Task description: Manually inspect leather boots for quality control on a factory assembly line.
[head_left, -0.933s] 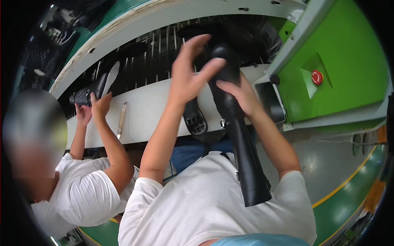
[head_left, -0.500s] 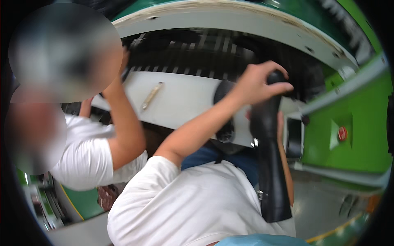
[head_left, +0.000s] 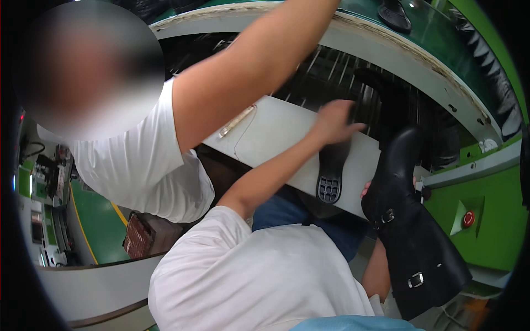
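A right hand, mostly hidden, clasps a boot by the right end of the counter; loosened, it might let the long shaft tip, while the half-open left hand overlaps a sole, hold unclear.

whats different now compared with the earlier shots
The left hand has let go of the tall black leather boot with silver buckles at its toe and moved left, near the black treaded sole; contact is unclear. The boot has turned, showing its buckled side, its shaft swung right. A co-worker's bare arm now reaches across. The right hand still holds the boot; the sole remains on the white table.
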`<state>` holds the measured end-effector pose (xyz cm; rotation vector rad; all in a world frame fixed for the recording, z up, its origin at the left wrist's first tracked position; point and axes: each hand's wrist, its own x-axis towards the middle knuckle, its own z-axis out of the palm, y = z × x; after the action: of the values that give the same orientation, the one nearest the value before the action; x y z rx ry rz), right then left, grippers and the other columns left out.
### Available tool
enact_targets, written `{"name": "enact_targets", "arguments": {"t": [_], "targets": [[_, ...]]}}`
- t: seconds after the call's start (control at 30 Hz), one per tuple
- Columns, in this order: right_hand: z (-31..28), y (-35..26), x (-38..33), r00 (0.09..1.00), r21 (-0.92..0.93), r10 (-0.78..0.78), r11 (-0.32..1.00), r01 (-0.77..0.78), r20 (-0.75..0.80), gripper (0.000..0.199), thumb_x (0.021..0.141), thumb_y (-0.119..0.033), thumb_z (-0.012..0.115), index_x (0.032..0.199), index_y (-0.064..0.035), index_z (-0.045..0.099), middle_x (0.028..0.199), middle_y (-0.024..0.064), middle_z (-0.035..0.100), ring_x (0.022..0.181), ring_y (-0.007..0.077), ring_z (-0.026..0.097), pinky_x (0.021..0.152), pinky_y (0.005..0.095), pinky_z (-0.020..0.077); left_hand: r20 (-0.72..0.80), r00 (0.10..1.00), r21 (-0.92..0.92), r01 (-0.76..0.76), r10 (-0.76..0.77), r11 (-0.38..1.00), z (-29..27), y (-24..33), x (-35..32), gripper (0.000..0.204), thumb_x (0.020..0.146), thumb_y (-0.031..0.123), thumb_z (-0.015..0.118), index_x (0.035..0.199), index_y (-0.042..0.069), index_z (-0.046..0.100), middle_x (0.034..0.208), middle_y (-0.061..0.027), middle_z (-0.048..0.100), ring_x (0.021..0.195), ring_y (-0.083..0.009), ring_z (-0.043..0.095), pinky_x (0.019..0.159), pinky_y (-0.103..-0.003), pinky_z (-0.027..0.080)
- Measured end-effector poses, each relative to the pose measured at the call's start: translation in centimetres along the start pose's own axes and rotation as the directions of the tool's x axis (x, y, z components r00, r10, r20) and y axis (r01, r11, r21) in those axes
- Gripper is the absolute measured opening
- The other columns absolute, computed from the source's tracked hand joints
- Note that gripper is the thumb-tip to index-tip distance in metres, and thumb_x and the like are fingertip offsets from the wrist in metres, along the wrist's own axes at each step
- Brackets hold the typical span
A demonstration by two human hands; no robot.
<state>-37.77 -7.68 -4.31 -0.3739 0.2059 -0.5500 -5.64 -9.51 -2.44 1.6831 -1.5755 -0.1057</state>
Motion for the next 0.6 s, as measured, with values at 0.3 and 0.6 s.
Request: {"name": "enact_targets", "arguments": {"t": [0.3, 0.6], "targets": [[5.2, 3.3, -0.6, 0.883, 0.111, 0.069, 0.994, -0.019, -0.465, 0.105, 0.102, -0.088, 0.036, 0.139, 0.0062, 0.066, 0.115, 0.0353, 0.075, 0.100, 0.0464, 0.077, 0.087, 0.0512, 0.0646, 0.072, 0.997, -0.268, 0.053, -0.035, 0.962, 1.2, -6.8, -2.2, 0.027, 0.102, 0.027, 0.076, 0.110, 0.001, 0.073, 0.115, -0.0164, 0.078, 0.119, -0.0363, 0.071, 0.119, -0.053, 0.046], [6.9, 6.0, 0.8, 0.873, -0.163, -0.142, 0.984, 0.073, -0.466, 0.088, 0.113, -0.074, 0.034, 0.139, 0.0027, 0.068, 0.102, 0.0255, 0.079, 0.085, 0.0328, 0.080, 0.078, 0.0404, 0.0665, 0.172, 0.984, 0.089, -0.059, 0.043, 0.994, 2.1, -7.3, -1.6, 0.031, 0.101, 0.029, 0.081, 0.123, 0.007, 0.078, 0.127, -0.0188, 0.079, 0.137, -0.0393, 0.066, 0.127, -0.056, 0.039]]}}
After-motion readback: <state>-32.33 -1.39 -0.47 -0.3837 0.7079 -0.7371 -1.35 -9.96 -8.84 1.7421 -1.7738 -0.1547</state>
